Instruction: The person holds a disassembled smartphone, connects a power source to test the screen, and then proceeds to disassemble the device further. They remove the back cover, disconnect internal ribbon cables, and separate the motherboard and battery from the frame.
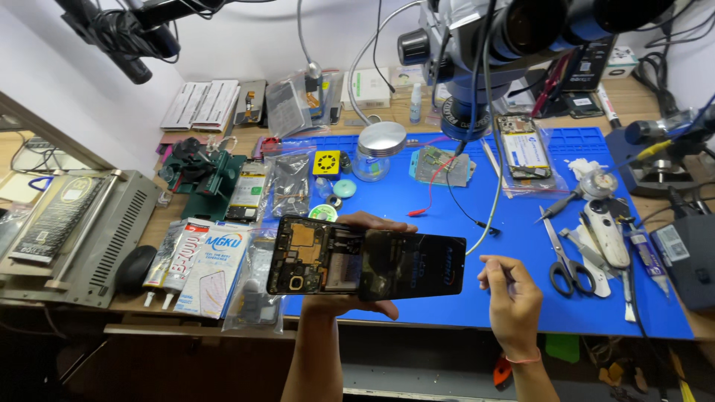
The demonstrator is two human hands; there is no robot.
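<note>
Head view showed the left hand (350, 298) clamped on an opened phone (365, 264), held level above the blue mat's (521, 246) near edge. Right hand (512, 294) hovered just beside it, fingers loosely curled, empty. Keeping the phone level seemed wise.

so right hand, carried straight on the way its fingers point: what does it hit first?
Probably the black battery end of the opened black phone held in the left hand; the right hand points left toward it, though depth is unclear.
</note>
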